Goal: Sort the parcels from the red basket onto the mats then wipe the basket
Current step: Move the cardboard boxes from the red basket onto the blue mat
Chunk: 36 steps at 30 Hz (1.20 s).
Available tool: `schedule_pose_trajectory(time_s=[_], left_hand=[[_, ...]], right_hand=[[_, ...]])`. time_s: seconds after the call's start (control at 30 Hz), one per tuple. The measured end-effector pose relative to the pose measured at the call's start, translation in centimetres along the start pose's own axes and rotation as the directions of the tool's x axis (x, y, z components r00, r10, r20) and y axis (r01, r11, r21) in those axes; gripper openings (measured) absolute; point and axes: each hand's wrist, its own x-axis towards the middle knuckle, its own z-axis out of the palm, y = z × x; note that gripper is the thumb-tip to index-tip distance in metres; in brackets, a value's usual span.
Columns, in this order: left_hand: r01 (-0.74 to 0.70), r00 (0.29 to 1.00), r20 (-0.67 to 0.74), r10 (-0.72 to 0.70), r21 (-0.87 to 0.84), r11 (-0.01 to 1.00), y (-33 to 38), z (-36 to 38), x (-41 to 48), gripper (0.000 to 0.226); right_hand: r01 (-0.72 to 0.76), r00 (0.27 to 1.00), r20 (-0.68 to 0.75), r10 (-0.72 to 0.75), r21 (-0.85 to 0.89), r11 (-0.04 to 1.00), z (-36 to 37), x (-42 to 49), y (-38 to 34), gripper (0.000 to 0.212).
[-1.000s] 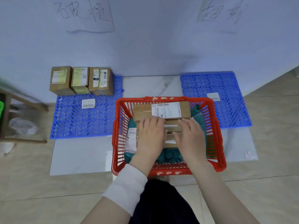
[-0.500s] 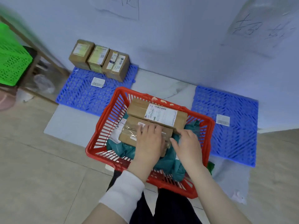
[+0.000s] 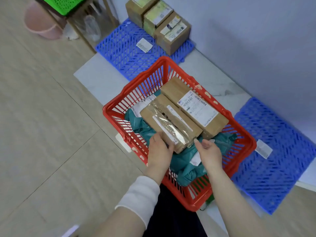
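Note:
The red basket (image 3: 118, 115) sits on the floor between two blue mats. Inside lie a taped cardboard parcel (image 3: 171, 120), a longer cardboard parcel (image 3: 193, 106) with a white label behind it, and teal plastic mailers (image 3: 186, 166) underneath. My left hand (image 3: 159, 153) grips the near left corner of the taped parcel. My right hand (image 3: 207, 151) touches the parcel's near right corner with its fingertips, fingers curled. Three cardboard parcels (image 3: 164, 23) stand in a row on the left blue mat (image 3: 123, 50). The right blue mat (image 3: 277, 151) holds only a white label.
A pink bucket (image 3: 42, 24) and a wooden stand with a green crate (image 3: 66, 4) are at the upper left, beside the left mat. A grey wall runs along the right behind the mats. Tiled floor spreads out to the left.
The view has swung left and tilted. Both hands have slid back from the top of the taped parcel to its near end, the left one now gripping the corner.

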Motion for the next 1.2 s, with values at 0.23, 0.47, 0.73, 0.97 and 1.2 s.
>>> schedule_pose_trajectory(time_s=[0.23, 0.47, 0.73, 0.97, 1.2], left_hand=[[0.455, 0.884, 0.192, -0.427, -0.564, 0.689, -0.6, 2.2, 4.3, 0.06], [0.568, 0.796, 0.401, -0.453, -0.752, 0.333, -0.9, 3.0, 5.8, 0.058], [0.511, 0.837, 0.334, -0.433, -0.76, 0.401, -0.7, 2.3, 4.0, 0.055], [0.409, 0.901, 0.269, -0.341, -0.792, 0.454, 0.6, -1.4, 0.9, 0.05], [0.331, 0.943, 0.268, -0.195, -0.788, 0.519, 0.4, -6.8, -0.8, 0.066]], right_hand=[[-0.182, 0.983, 0.07, 0.17, 0.237, 0.954, 1.9, 3.1, -0.8, 0.058], [-0.204, 0.979, 0.041, 0.201, 0.279, 0.938, 3.1, 3.9, -0.6, 0.07], [-0.218, 0.976, 0.101, 0.194, 0.386, 0.896, 2.3, 2.5, -1.0, 0.062], [-0.302, 0.948, 0.275, 0.161, 0.61, 0.732, 0.8, -1.5, -1.9, 0.036], [-0.184, 0.969, 0.246, -0.016, 0.766, 0.616, 1.5, -5.9, -5.8, 0.062]])
